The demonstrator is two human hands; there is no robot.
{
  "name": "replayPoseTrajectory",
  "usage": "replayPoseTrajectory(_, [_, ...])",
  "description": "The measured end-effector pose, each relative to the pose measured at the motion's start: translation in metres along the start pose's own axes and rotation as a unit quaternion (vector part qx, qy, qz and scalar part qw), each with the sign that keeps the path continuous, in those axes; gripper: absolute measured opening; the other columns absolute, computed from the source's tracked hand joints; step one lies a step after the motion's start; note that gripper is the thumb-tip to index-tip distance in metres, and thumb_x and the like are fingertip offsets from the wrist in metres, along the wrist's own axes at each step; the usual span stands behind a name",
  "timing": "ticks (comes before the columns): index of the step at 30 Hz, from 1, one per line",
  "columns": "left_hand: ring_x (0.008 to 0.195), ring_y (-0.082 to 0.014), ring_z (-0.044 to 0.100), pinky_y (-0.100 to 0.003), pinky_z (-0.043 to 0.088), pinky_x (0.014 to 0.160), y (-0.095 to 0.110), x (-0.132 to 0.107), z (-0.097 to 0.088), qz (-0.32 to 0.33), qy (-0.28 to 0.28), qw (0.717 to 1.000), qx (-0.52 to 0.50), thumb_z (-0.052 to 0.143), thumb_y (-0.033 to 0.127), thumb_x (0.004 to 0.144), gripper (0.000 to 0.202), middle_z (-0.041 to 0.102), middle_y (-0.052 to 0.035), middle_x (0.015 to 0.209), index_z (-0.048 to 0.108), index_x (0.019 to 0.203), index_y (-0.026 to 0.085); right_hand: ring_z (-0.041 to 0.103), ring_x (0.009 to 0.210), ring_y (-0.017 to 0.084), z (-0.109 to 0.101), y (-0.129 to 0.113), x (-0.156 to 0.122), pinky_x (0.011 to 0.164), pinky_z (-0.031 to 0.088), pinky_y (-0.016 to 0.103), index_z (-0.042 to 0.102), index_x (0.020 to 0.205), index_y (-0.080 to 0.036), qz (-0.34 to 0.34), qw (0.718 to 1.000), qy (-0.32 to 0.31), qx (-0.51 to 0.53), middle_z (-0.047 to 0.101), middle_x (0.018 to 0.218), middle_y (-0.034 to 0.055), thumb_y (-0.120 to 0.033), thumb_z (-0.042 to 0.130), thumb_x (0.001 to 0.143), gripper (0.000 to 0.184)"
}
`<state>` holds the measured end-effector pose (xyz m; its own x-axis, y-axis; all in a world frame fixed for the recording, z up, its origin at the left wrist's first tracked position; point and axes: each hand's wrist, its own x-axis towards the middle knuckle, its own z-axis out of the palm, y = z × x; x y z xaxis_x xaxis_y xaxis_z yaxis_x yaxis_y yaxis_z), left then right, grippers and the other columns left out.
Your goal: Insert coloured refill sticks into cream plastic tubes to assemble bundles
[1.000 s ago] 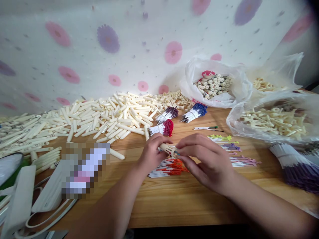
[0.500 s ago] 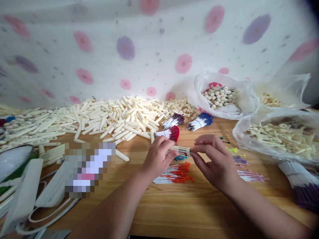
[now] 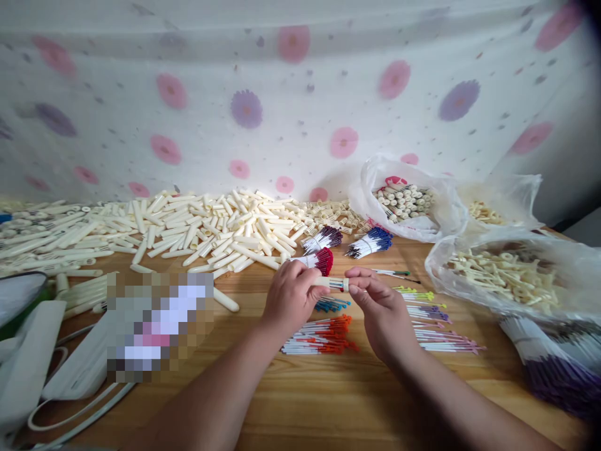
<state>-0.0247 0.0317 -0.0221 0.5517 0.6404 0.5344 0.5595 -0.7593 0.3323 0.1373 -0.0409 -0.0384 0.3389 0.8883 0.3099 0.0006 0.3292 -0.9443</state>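
My left hand (image 3: pixel 290 299) is closed around a cream multicolour pen barrel (image 3: pixel 336 284), held level above the table with its slotted end pointing right. Coloured strips show in the slots. At that end, my right hand (image 3: pixel 385 316) pinches the barrel's tip between thumb and fingers. Below the hands lie orange-tipped refills (image 3: pixel 319 337) and blue-tipped refills (image 3: pixel 331 304). To the right of my right hand are yellow-tipped refills (image 3: pixel 417 293), purple-tipped refills (image 3: pixel 426 312) and pink-tipped refills (image 3: pixel 448 340). A red-ended refill bundle (image 3: pixel 323 260) sits just behind my left hand.
A heap of cream pen tubes (image 3: pixel 235 232) spreads along the back and left. Plastic bags (image 3: pixel 451 219) of cream parts stand at the right, near a dark purple refill bundle (image 3: pixel 549 363). A white power strip (image 3: pixel 89 357) with cables lies front left.
The view has tilted up and shifted a little to the right. Both hands still hold the pen barrel; my right hand's fingers have come in closer around its slotted end.
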Motion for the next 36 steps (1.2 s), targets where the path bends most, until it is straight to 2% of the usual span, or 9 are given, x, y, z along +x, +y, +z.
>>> replayPoseTrajectory(5, [0.086,-0.0229,0.051,-0.035,0.041,0.078,-0.009,0.002,0.003,-0.01,-0.003,1.0,0.009,0.048,0.045,0.088,0.031,0.056,-0.0072,0.086,0.064,0.087,0.019,0.057,0.098,0.018,-0.009,-0.002,0.011,0.088,0.045,0.036,0.07,0.082,-0.024,0.027,0.999,-0.013,0.036,0.062,0.103,0.0046,-0.029,0.065,0.079,0.008])
replayPoseTrajectory(8, [0.082,-0.0207,0.053,-0.031,0.041,0.073,-0.017,0.005,0.007,-0.067,-0.041,0.994,-0.073,0.047,0.044,0.088,0.03,0.058,-0.0057,0.083,0.06,0.086,0.017,0.059,0.086,0.016,-0.024,-0.006,0.014,0.08,0.046,0.033,0.068,0.086,-0.022,-0.034,0.991,-0.04,-0.12,0.064,0.092,0.0049,-0.026,0.061,0.081,0.009])
replayPoseTrajectory(10, [0.074,-0.0181,0.054,-0.028,0.041,0.067,-0.02,0.006,0.009,-0.12,-0.088,0.975,-0.168,0.05,0.046,0.086,0.031,0.06,-0.0034,0.079,0.058,0.088,0.016,0.058,0.079,0.016,-0.032,-0.008,0.01,0.074,0.045,0.03,0.067,0.083,-0.019,-0.074,0.948,-0.155,-0.269,0.064,0.084,0.0049,-0.021,0.058,0.082,0.009])
replayPoseTrajectory(13, [0.07,-0.0167,0.055,-0.026,0.04,0.065,-0.02,0.005,0.01,-0.173,-0.144,0.945,-0.239,0.058,0.045,0.078,0.032,0.063,-0.0011,0.079,0.06,0.092,0.016,0.055,0.079,0.016,-0.036,-0.009,-0.001,0.073,0.042,0.028,0.069,0.08,-0.018,-0.115,0.841,-0.287,-0.445,0.063,0.083,0.006,-0.014,0.051,0.084,0.018])
replayPoseTrajectory(17, [0.066,-0.0163,0.053,-0.025,0.038,0.062,-0.016,0.005,0.006,-0.194,-0.207,0.937,-0.205,0.061,0.041,0.073,0.027,0.062,-0.0002,0.072,0.064,0.085,0.017,0.052,0.08,0.017,-0.028,-0.003,-0.008,0.073,0.039,0.027,0.069,0.079,-0.018,-0.133,0.741,-0.309,-0.581,0.063,0.082,0.007,-0.02,0.047,0.089,0.024])
replayPoseTrajectory(21, [0.058,-0.0144,0.049,-0.022,0.031,0.053,-0.014,0.006,-0.001,-0.176,-0.327,0.918,-0.141,0.061,0.033,0.069,0.016,0.057,0.0022,0.06,0.064,0.071,0.018,0.053,0.08,0.018,-0.021,0.001,-0.005,0.072,0.037,0.028,0.067,0.08,-0.017,-0.126,0.683,-0.32,-0.645,0.063,0.086,0.0087,-0.02,0.047,0.088,0.022])
replayPoseTrajectory(25, [0.054,-0.0133,0.046,-0.023,0.026,0.051,-0.016,0.007,-0.005,-0.17,-0.385,0.902,-0.099,0.061,0.033,0.067,0.014,0.056,0.0027,0.057,0.064,0.067,0.019,0.056,0.079,0.017,-0.02,-0.002,-0.004,0.068,0.038,0.025,0.067,0.086,-0.018,-0.089,0.687,-0.322,-0.646,0.064,0.089,0.0081,-0.018,0.046,0.088,0.022])
replayPoseTrajectory(30, [0.053,-0.0127,0.046,-0.022,0.026,0.052,-0.02,0.007,-0.004,-0.16,-0.404,0.895,-0.105,0.062,0.027,0.064,0.011,0.06,0.0024,0.06,0.067,0.07,0.02,0.06,0.08,0.016,-0.02,-0.01,0.001,0.068,0.039,0.022,0.07,0.091,-0.02,-0.018,0.71,-0.325,-0.624,0.066,0.092,0.0073,-0.018,0.046,0.087,0.025])
replayPoseTrajectory(36, [0.051,-0.0113,0.044,-0.022,0.024,0.051,-0.025,0.005,-0.001,-0.153,-0.407,0.889,-0.144,0.06,0.019,0.061,0.014,0.058,0.0042,0.058,0.069,0.072,0.021,0.061,0.076,0.017,-0.022,-0.009,0.01,0.066,0.038,0.023,0.071,0.086,-0.021,-0.006,0.712,-0.335,-0.617,0.068,0.087,0.0065,-0.015,0.05,0.081,0.022])
